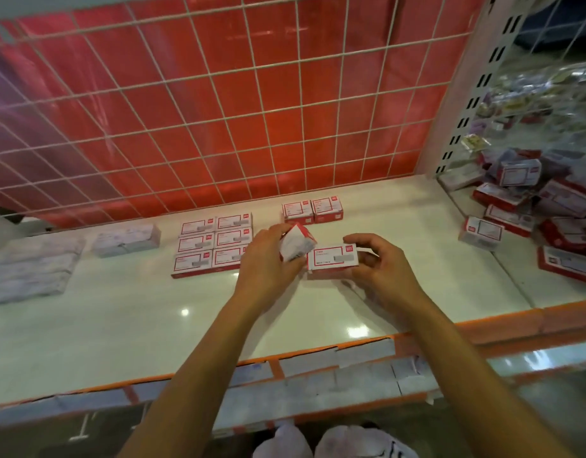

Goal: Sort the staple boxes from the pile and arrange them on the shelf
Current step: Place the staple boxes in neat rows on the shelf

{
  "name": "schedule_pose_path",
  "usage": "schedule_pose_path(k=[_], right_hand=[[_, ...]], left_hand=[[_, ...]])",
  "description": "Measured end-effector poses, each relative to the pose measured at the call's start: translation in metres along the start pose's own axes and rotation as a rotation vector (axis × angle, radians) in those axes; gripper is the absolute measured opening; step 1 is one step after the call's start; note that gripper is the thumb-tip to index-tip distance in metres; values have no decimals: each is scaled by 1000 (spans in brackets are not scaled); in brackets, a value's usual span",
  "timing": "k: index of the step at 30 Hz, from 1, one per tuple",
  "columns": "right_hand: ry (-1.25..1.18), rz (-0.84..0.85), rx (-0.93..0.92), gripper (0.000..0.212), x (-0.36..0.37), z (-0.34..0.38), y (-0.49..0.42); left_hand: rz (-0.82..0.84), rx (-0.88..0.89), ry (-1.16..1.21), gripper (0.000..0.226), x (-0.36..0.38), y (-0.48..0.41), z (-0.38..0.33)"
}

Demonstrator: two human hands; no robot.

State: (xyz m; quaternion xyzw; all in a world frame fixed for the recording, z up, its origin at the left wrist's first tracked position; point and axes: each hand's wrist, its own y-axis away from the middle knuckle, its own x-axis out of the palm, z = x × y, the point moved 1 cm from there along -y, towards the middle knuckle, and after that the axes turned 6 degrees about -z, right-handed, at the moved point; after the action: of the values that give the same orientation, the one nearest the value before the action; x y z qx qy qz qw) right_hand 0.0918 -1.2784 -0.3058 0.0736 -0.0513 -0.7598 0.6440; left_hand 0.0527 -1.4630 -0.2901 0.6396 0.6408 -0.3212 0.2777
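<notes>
From the head camera, the one view there is, I take the block of six boxes [212, 244] laid flat on the white shelf [153, 325] as my mark. Just to the right of that block the person's left hand [268, 259] curls round a staple box [298, 242], gripping it tilted, one corner up. Right of that again, the right hand [377, 269] pinches a second staple box [331, 257] between thumb and fingers. This one lies label up, low over the shelf; whether it rests on it I cannot tell. The two held boxes meet at their near edges.

Behind and to the right of the block, against the wire grid [219, 110], stands a pair of boxes [313, 209]. Far right of the block, past the shelf upright, lies the loose pile [532, 206]. Left of the block sit pale wrapped packs [126, 241].

My worry is the tilted box. The left hand is close against the block's right-hand column, and a careless swing could, I judge, nudge those neat boxes out of line. Held only by a corner grip, it might also slip and tumble. The labels are too blurred to read, so a box could easily join the wrong group.
</notes>
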Motion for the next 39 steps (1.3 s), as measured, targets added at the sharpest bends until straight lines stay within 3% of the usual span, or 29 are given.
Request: schedule_pose_path(k=[12, 19, 25, 28, 31, 39], right_hand=[[-43, 98, 57, 45, 69, 2, 3], [73, 179, 45, 58, 99, -6, 8], [328, 191, -144, 54, 121, 0, 21], [571, 188, -351, 44, 124, 2, 20], [787, 168, -384, 41, 125, -7, 13], [848, 120, -465, 33, 136, -13, 6]], left_hand=[[-74, -55, -23, 62, -41, 4, 47], [-76, -120, -4, 56, -58, 13, 69], [-69, -115, -18, 53, -69, 20, 85], [-73, -82, -62, 53, -72, 21, 89], [-84, -65, -80, 55, -74, 22, 92], [-124, -87, -69, 57, -84, 18, 97]])
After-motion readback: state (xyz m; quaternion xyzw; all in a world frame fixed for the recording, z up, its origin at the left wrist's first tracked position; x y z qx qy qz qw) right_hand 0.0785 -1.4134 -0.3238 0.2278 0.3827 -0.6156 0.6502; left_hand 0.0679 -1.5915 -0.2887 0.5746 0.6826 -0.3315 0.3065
